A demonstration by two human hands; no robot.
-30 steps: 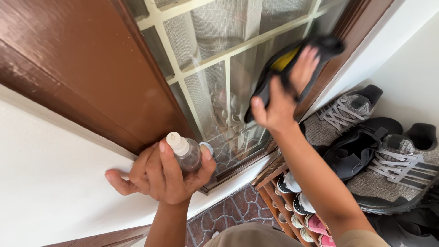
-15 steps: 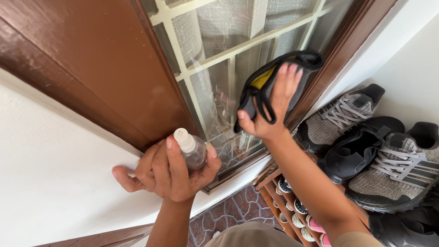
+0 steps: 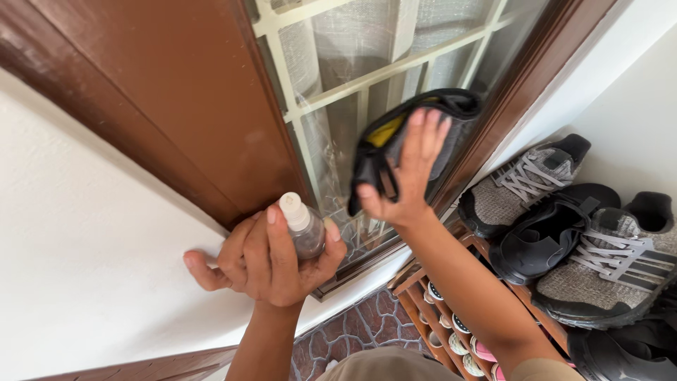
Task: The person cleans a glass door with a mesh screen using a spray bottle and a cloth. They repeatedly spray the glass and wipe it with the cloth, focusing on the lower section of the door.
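My left hand grips a small clear spray bottle with a white nozzle, held upright just below the brown window frame. My right hand presses a black cloth with a yellow patch flat against the glass pane, which has a cream grille behind it. The cloth sits near the pane's lower right, close to the frame's right side.
A wooden shoe rack stands at the lower right with several shoes in it. On top lie grey sneakers and black sandals. White wall fills the left. Stone-pattern floor shows below.
My right hand has slid the cloth down and leftward across the glass. My left hand with the bottle has drifted slightly right.
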